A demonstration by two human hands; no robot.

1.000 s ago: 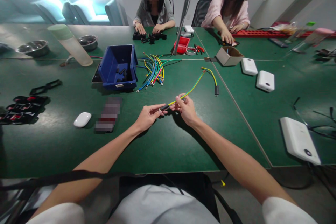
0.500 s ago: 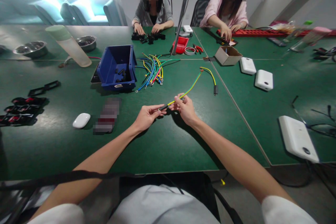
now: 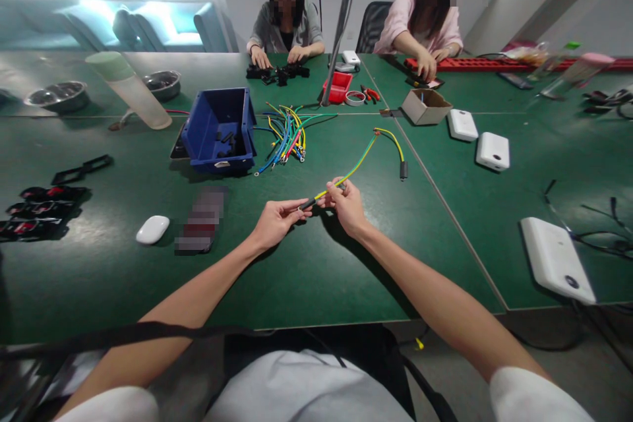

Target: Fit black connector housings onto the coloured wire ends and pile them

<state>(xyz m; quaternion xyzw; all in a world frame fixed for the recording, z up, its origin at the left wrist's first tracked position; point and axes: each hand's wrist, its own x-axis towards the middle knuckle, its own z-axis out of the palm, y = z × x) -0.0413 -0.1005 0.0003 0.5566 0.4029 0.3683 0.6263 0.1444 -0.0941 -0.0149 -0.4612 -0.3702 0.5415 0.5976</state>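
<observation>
A yellow-and-green wire (image 3: pixel 363 158) runs from my fingers up over the green table, bends at its joined tip, and comes back down to a black sleeve (image 3: pixel 404 170). My left hand (image 3: pixel 275 223) pinches the wire's near end, where another black sleeve (image 3: pixel 307 204) covers it. Just beyond that sleeve, my right hand (image 3: pixel 350 210) has thumb and fingers closed on the wire. A small dark piece shows by the right fingers; its kind is unclear. Ahead lies a pile of coloured wires (image 3: pixel 291 134) with ring terminals. Beside it, a blue bin (image 3: pixel 222 165) holds small black pieces (image 3: pixel 227 138).
Left are a phone (image 3: pixel 202 221), a white case (image 3: pixel 153 230), a bottle (image 3: pixel 136 95) and metal bowls (image 3: pixel 59 97). A small cardboard box (image 3: pixel 425 109) and white devices (image 3: pixel 558 257) stand right. Two people work across the table, near a red tray (image 3: pixel 339 88) and pliers (image 3: pixel 370 93).
The whole view has shifted very slightly. Both hands keep the same hold on the wire, and the other things stay in place.
</observation>
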